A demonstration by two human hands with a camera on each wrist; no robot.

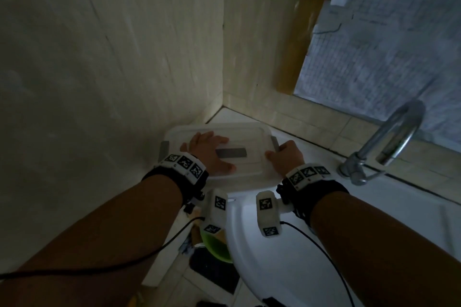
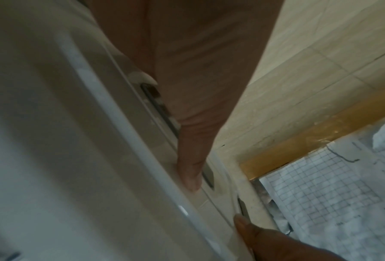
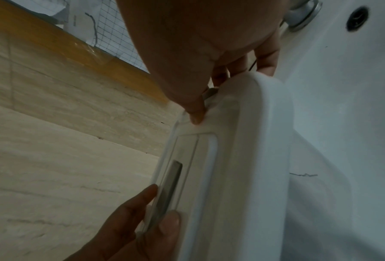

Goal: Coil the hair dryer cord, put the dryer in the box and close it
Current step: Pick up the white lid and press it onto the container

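- Far left, the grey latch (image 1: 164, 149) on the box's left end sticks out and looks unclipped.
- Left hand (image 1: 208, 151) lies flat, fingers spread, pressing the lid (image 1: 245, 132) of the translucent box (image 1: 219, 179), which sits in the corner on the sink ledge (image 1: 311, 147) against the tiled wall (image 1: 112, 45).
- The box's long axis runs left to right, ends facing wall and tap (image 1: 389, 142).
- Right hand (image 1: 287, 154) curls over the right end, thumb on the lid, fingers at the right latch (image 1: 275, 143).
- My advice: keep that palm square, snap the right clip, then the left.
- The dryer can't be seen; presumably inside.
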